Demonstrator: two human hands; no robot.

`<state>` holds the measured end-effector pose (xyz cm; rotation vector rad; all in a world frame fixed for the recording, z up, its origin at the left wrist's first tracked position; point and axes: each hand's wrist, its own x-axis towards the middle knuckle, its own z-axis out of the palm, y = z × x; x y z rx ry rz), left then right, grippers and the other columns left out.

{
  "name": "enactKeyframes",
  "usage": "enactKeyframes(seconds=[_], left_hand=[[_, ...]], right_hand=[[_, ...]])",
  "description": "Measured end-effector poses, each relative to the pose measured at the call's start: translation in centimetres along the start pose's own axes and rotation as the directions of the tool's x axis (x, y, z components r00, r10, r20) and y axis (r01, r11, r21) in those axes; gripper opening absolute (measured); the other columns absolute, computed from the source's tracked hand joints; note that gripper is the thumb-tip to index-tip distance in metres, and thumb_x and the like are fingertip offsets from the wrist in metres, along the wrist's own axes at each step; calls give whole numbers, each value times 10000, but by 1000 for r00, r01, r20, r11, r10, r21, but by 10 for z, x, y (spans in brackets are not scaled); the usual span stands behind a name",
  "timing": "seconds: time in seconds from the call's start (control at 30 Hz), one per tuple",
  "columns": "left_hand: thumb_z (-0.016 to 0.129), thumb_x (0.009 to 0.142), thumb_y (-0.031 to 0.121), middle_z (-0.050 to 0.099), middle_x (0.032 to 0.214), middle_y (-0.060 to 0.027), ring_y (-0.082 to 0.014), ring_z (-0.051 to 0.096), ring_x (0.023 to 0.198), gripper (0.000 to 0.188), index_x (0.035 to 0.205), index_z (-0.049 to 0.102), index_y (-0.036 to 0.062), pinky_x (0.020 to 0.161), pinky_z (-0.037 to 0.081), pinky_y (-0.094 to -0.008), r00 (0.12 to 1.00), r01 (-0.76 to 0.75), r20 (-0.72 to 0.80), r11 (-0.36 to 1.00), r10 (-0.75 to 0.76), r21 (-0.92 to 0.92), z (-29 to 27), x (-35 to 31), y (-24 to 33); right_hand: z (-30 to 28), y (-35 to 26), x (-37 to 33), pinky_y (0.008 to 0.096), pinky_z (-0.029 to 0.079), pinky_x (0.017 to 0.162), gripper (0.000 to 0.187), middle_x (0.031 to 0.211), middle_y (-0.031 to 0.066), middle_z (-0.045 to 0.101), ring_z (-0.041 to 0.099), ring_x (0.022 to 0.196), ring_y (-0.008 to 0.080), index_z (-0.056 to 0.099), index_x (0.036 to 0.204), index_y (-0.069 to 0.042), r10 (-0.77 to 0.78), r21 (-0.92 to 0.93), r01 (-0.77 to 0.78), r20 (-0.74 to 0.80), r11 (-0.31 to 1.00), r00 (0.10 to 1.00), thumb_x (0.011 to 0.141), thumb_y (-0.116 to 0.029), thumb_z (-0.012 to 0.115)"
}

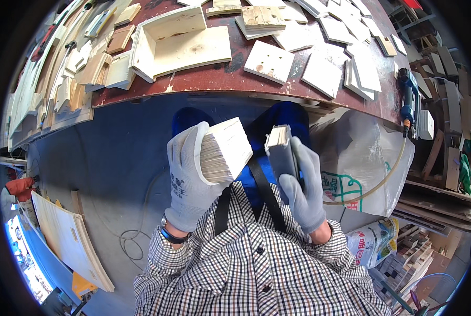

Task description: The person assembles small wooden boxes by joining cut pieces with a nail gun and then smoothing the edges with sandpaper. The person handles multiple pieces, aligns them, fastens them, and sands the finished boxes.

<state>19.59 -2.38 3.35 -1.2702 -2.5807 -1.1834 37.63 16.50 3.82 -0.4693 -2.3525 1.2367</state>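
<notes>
In front of my lap, my left hand [189, 176], in a light grey glove, is closed around a chunky pale wood block [231, 147]. The block has a smooth whitish face and a rough, layered-looking side. Just to the right, my right hand [308, 192], gloved too, grips a sanding block [282, 160] with a dark grey covering and a bare, worn pale top end. A small gap separates the two blocks. My right palm hides part of the sanding block.
Ahead is a red-brown worktable [161, 87] bearing an open wooden box [180, 50] and several pale wood pieces [269, 62]. A power tool [407, 97] with a hose lies at its right edge. Below hangs a translucent plastic bag [370, 163]. Boards [69, 231] lean at left.
</notes>
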Motion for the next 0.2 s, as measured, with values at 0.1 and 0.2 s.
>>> enactKeyframes(seconds=[0.1,0.2], left_hand=[[1020,627,233,523,1449,-164,-356,531,1312,1093,1546,458,51,1116,462,-466,998,22,60,997,-18,-73,1,-3,8],[1014,628,189,513,1480,-158,-370,515,1344,1131,1580,415,68,1153,453,-482,995,-5,97,996,13,-88,6,4,20]], right_hand=[[-6,-16,40,458,469,1128,704,1495,268,501,544,1345,400,481,1570,41,-68,-90,66,-18,994,998,985,-241,753],[-2,-33,69,512,416,1183,745,1496,253,509,545,1361,407,516,1588,-74,-122,-79,136,157,988,980,924,-243,810]])
